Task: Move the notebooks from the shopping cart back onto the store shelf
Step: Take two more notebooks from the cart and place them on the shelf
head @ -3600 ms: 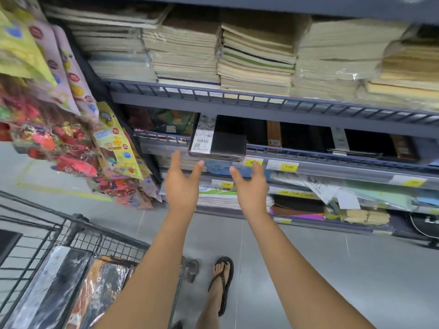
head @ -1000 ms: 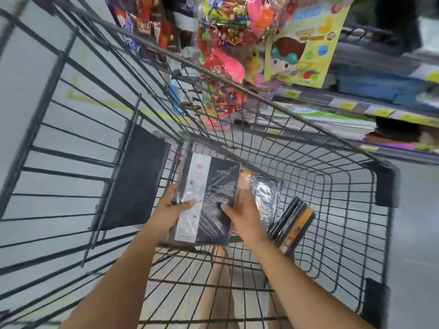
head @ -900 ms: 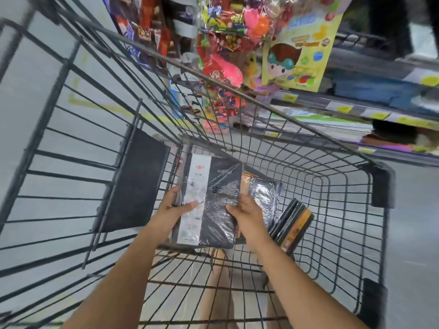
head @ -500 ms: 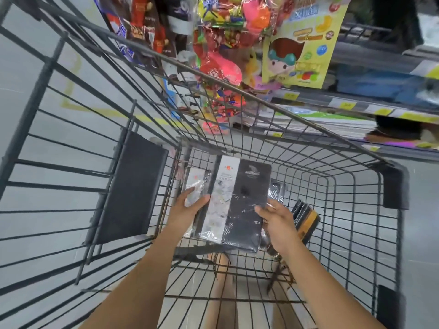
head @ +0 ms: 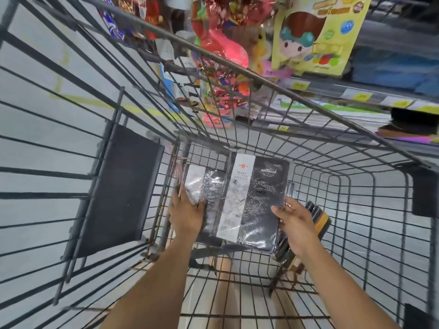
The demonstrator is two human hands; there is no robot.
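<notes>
The far edge of the view is blurred, so the hanging toy packets and the yellow cartoon-face pack are hard to read, and the store shelf behind them shows only as a grey rail with yellow price tags. The grey wire shopping cart fills most of the view, its near end cut off at the bottom edge; a dark flat panel hangs on its left side.

Inside the cart, 1 black plastic-wrapped notebook with a white paper band is held tilted above the basket floor. The left hand clamps its left edge, thumb on top and the other fingers out of sight underneath. The right hand grips the right edge the same way, thumb over the cover.

Under it, on the left, lies 1 second wrapped black notebook with a white strip, half covered. On the right, a stack of dark notebooks with an orange edge stands on its side against the right hand; how many are in it cannot be counted. Legs of the person show through the wire floor, blurred.
</notes>
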